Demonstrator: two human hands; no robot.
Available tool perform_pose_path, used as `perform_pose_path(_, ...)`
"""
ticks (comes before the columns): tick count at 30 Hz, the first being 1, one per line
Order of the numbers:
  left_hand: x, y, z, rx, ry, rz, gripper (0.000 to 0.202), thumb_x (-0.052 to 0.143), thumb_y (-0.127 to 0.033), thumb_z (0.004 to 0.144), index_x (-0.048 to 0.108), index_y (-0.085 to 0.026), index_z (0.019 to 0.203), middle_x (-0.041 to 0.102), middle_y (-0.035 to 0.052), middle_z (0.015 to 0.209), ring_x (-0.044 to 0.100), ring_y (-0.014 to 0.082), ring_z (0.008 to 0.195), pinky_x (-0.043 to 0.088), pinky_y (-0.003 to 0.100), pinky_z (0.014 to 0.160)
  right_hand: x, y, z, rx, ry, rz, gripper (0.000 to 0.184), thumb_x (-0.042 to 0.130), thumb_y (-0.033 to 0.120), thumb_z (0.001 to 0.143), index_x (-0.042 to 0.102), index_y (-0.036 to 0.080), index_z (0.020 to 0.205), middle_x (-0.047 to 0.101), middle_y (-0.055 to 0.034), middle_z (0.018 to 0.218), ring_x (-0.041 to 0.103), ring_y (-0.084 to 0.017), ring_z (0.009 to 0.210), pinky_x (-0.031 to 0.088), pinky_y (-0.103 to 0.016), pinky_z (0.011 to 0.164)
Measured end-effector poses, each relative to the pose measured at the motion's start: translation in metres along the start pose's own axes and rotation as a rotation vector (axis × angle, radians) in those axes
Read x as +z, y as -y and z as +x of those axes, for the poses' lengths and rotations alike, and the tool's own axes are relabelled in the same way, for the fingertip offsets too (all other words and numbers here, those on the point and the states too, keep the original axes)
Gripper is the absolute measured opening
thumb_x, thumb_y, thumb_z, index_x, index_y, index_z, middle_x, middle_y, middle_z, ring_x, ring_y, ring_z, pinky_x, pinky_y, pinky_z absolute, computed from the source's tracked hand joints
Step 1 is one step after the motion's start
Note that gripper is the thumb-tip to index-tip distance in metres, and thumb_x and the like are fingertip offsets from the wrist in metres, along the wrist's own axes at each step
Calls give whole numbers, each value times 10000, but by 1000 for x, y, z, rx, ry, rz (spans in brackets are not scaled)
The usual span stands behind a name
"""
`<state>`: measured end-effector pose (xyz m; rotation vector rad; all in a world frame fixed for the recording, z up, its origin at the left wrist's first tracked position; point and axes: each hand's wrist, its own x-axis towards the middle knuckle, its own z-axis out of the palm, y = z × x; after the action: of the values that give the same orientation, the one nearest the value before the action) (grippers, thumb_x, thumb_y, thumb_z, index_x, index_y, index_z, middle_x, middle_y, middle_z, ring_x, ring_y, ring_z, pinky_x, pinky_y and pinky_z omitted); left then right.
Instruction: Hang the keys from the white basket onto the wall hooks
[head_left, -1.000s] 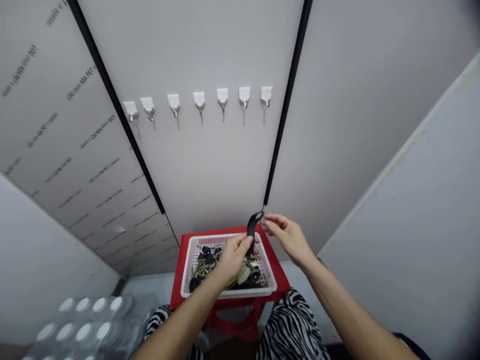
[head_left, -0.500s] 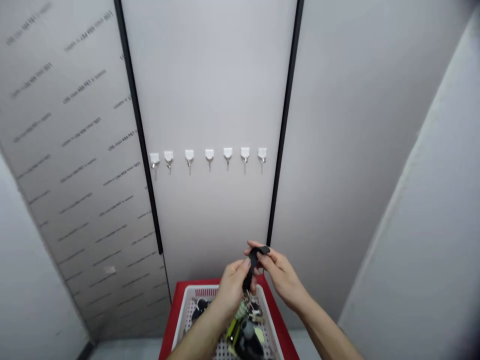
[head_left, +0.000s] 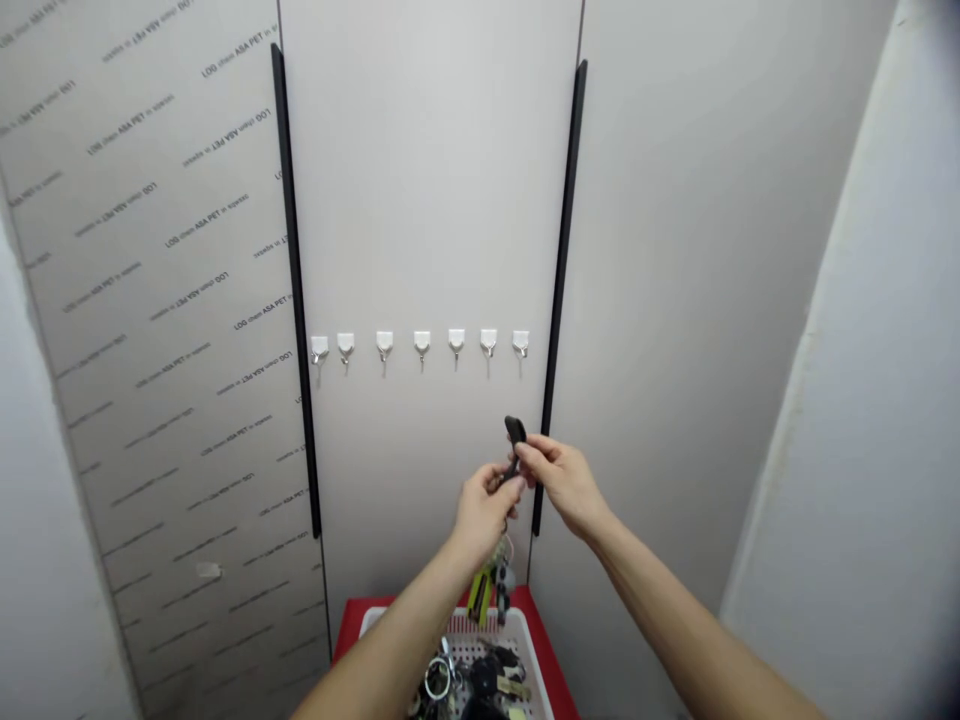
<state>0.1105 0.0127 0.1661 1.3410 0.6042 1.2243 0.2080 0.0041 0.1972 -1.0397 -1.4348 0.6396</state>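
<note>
Both my hands are raised together in front of a pale wall panel, holding one keychain. My right hand [head_left: 564, 481] pinches its black loop strap [head_left: 514, 434], which sticks up above my fingers. My left hand [head_left: 484, 510] is closed on the lower part of the strap, and a bunch of keys with a yellow-green tag [head_left: 486, 590] dangles below it. A row of several white wall hooks [head_left: 421, 345] runs across the panel above my hands, all of them bare.
A white perforated basket [head_left: 525, 650] holding several more keys and keychains sits on a red stool [head_left: 540, 630] at the bottom of the view. Black vertical strips [head_left: 559, 290] edge the panel. A printed sheet covers the left wall.
I lifted the keychain out of the basket and up toward the hooks. My view tilted up, so the basket dropped to the bottom edge. My right hand took hold of the strap.
</note>
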Motion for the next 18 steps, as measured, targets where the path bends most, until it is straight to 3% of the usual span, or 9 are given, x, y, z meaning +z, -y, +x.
perform_pose_path(5, 17, -26, 42, 4, -35, -17, 187, 468, -307, 611, 452, -129, 665, 422, -48, 502, 392, 21, 355, 229, 141, 335, -7, 13, 45, -77, -212, 62, 216, 475, 338, 584, 501, 125, 604, 457, 26, 505, 368, -40, 394, 293, -167, 361)
perform_pose_path(9, 31, -39, 74, 11, -70, -21, 149, 452, -274, 633, 450, -125, 631, 404, -50, 472, 388, 19, 331, 243, 135, 327, -15, 18, 76, -74, -303, 101, 224, 491, 349, 553, 488, 127, 583, 471, 19, 553, 386, -37, 393, 286, -156, 333)
perform_pose_path(18, 40, -32, 110, -24, -133, 120, 151, 418, -263, 670, 465, -121, 650, 398, -50, 445, 383, 26, 310, 250, 140, 318, -26, 4, 114, 36, -384, -161, 227, 452, 345, 582, 502, 124, 578, 441, 29, 438, 377, -46, 354, 295, -159, 310)
